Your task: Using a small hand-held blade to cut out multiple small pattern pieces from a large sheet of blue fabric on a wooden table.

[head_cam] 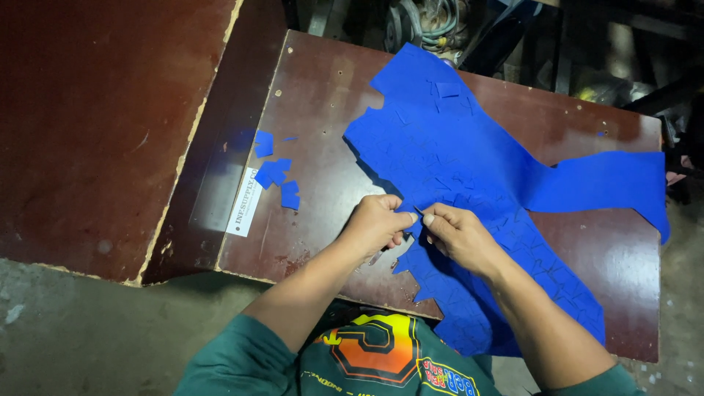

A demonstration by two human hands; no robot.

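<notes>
A large bright blue sheet (469,161) with many cut outlines lies across a dark red-brown board (323,110). My left hand (375,224) and my right hand (458,235) meet at the sheet's near left edge, both pinching a small blue piece (416,220) between thumb and fingers. The sheet runs under my right forearm and hangs over the board's near edge. Several small blue cut pieces (275,172) lie loose on the board to the left of my hands.
A second, larger brown board (95,125) lies at the left, overlapping the first. A white label strip (243,202) sits near the loose pieces. Grey concrete floor (73,337) shows below. Cables and dark clutter (433,22) stand beyond the far edge.
</notes>
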